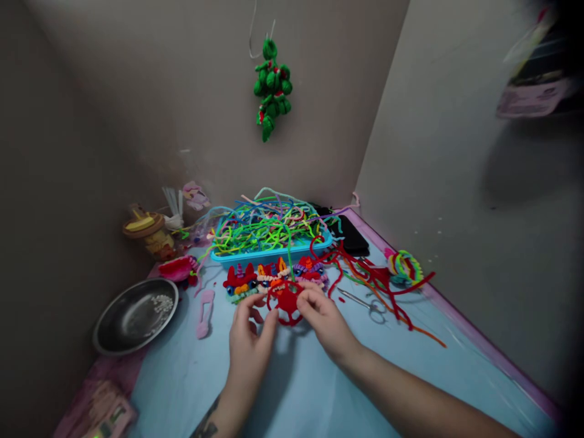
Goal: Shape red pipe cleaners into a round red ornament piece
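Between my hands is a round red pipe-cleaner piece [287,302], a ring with a solid red middle. My left hand [252,331] has thumb and fingers closed at its left rim. At the right rim, my right hand [323,316] pinches it between thumb and fingers. A green pipe cleaner [291,258] stands up just behind it; whether the two are joined I cannot tell. Just beyond, three colourful fuzzy figures sit in a row: a red-topped one [239,283], an orange one [272,274] and a purple one [314,271], partly covered by my right hand.
A blue tray [274,252] heaped with pipe cleaners stands at the back. Scissors [365,304] and loose red pipe cleaners [378,277] lie right. Leftward are a pink hair clip [206,313] and a metal bowl [123,322] with small white bits. A black phone-like slab [351,236] lies behind.
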